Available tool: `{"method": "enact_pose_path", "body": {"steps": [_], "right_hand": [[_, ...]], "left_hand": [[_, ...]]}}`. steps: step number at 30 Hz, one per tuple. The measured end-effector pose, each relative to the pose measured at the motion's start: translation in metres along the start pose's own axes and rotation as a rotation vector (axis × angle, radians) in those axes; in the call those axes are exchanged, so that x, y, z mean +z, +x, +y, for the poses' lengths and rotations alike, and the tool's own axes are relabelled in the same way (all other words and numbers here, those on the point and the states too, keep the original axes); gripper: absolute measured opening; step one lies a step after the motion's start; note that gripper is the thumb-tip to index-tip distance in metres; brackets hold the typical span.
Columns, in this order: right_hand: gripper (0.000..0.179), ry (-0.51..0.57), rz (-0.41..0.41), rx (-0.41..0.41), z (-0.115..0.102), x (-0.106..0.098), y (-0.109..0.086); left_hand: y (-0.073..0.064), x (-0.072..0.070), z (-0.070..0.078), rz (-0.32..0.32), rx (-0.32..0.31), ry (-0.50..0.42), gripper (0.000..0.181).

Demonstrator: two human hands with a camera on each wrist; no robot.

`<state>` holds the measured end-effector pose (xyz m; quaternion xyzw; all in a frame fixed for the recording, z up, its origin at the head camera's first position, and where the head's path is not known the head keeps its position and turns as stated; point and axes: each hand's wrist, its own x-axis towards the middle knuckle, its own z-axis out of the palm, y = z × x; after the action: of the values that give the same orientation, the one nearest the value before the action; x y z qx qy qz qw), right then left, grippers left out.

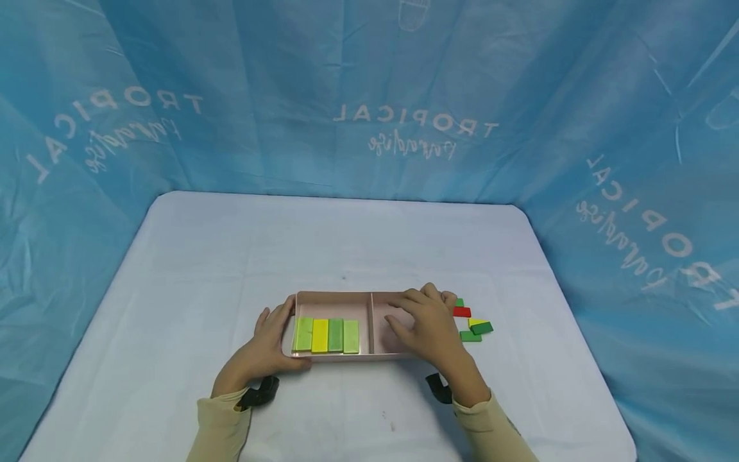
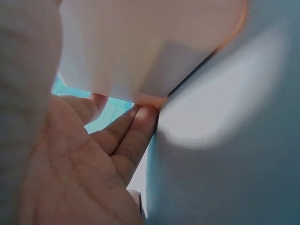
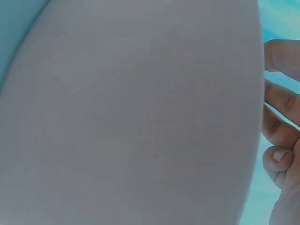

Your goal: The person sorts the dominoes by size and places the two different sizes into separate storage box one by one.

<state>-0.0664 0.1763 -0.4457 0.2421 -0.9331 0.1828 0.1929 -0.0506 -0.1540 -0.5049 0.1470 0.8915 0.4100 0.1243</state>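
Observation:
A shallow pale pink tray [image 1: 335, 305] with a divider lies in front of me, a wider compartment at left and a smaller one at right. Several flat blocks [image 1: 335, 336], light green, yellow and green, stand side by side in the left compartment. My left hand [image 1: 262, 346] grips the tray's left end, thumb along the front side and fingers toward the back corner. In the left wrist view, fingertips of that hand [image 2: 93, 159] meet the tray's edge. Over the right compartment hovers my right hand [image 1: 428, 326], thumb and fingers spread and loosely bent, no block visible between them.
Just right of the tray lie several loose blocks: a red block [image 1: 462, 312], a dark green block [image 1: 482, 328], a green block [image 1: 470, 336] and a partly covered yellow block [image 1: 475, 322]. Blue printed curtains [image 1: 369, 77] hang around the white table [image 1: 340, 237].

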Motion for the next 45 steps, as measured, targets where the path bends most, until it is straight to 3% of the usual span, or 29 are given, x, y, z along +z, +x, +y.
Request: {"method": "enact_pose_path", "body": {"steps": [7,14,25,32,45], "right_hand": [[0.018,0.059,0.093,0.083,0.023,-0.015,-0.022],[0.016,0.012,0.181,0.174,0.046,-0.025,-0.041],[0.024,-0.086,0.128,0.447,0.069,-0.038,-0.06],[0.026,-0.142,0.027,0.617,0.081,-0.04,-0.07],[0.042,-0.209,-0.092,0.756,0.095,-0.035,-0.087]], "left_hand": [[0.0,0.002,-0.001,0.009,0.017,-0.008,0.131],[-0.001,-0.001,-0.002,0.005,0.007,-0.002,0.133],[0.0,0.0,-0.004,-0.007,0.009,0.007,0.134],[0.0,-0.001,-0.005,-0.004,0.011,0.009,0.134],[0.001,0.0,-0.004,-0.006,0.011,0.003,0.133]]}}
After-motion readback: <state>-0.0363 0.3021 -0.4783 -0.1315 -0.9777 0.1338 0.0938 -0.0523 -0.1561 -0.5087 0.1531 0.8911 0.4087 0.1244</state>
